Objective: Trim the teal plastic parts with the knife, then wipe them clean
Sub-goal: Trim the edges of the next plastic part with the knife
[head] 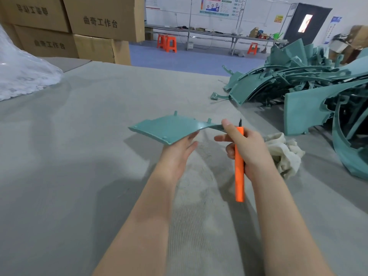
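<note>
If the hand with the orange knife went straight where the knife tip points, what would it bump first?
Probably nothing close. The right hand aims the knife away from the person, over grey table. The held teal part lies just left of that line, the teal pile off right; depth is unclear.

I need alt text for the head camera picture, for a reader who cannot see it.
A person's left hand holds a teal plastic part above a grey table, while the right hand grips an orange-handled knife, blade up. A white cloth lies right of the hands, near a pile of teal parts.
</note>
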Tool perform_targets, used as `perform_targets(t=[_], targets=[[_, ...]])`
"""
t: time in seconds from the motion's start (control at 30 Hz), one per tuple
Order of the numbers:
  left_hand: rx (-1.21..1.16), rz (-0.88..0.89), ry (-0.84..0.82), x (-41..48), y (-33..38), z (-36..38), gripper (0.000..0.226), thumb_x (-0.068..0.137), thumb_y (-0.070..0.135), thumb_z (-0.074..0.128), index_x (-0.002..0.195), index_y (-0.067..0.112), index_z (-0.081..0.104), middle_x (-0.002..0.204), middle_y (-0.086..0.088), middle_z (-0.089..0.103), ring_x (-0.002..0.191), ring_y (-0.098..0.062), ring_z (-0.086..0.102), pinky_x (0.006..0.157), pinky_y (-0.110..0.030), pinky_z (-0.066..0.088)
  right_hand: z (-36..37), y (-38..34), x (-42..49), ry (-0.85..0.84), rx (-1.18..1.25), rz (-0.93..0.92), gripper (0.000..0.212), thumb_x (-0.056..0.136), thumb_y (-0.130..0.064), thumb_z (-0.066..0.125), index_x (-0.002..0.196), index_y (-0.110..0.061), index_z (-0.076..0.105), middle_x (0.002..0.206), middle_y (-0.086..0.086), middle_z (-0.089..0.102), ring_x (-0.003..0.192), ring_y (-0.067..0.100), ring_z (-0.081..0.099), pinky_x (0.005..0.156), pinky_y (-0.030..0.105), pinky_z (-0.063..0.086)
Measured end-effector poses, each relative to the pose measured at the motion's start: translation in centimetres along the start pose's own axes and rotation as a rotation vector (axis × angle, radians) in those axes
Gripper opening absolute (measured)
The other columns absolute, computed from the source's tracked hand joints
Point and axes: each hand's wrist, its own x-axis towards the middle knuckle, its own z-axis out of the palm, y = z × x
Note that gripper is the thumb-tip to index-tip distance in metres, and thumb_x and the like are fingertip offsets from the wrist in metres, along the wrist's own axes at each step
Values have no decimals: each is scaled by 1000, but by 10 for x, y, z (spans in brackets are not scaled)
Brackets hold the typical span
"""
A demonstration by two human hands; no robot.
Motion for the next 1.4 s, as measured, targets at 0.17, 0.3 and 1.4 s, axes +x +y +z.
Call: perform_targets(t=[0.17,0.3,1.4], targets=[[26,154,-42,-6,17,5,34,90,17,56,123,23,51,133,0,53,123,-16,50,103,-31,37,-8,-15,-10,-267,-165,50,50,82,-52,63,102,-6,62,86,6,76,39,8,36,43,22,32],[83,228,-112,-9,25,11,49,82,41,62,126,26,47,123,12,63,121,-5,56,106,-30,34,-8,-25,-14,-302,-53,147,65,69,-59,60,99,0,61,63,11,68,32,9,36,34,17,32],[-212,-223,75,9,3,-17,13,96,15,56,88,14,66,74,1,74,63,-10,70,60,-21,55,29,39,11,54,56,34,6,99,-25,52,94,-27,51,66,7,53,40,12,50,42,24,44]])
